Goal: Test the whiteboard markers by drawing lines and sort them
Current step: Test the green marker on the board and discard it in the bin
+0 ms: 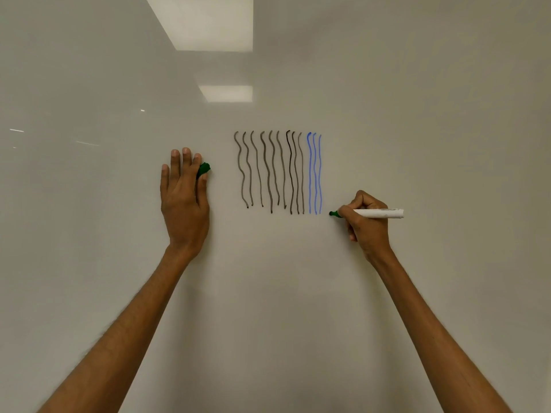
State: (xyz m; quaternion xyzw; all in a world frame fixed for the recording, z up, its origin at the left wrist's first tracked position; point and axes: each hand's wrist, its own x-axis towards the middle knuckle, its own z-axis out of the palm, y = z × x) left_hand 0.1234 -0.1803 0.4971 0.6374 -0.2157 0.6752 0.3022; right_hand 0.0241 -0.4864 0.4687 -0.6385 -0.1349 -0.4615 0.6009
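A whiteboard (417,114) fills the view. Several wavy black lines (268,171) and three blue lines (315,174) run down its middle. My right hand (365,225) grips a white-barrelled green marker (381,213) lying level, its green tip (332,213) at the board just right of the blue lines' lower ends. No green line shows. My left hand (183,198) lies flat against the board left of the lines, fingers straight and pointing up. A green marker cap (204,170) is pinched between its thumb and forefinger.
Two ceiling lights are mirrored in the board's upper middle (208,22). Both forearms reach up from the bottom edge. Bare board surface lies right of the blue lines and below all the lines.
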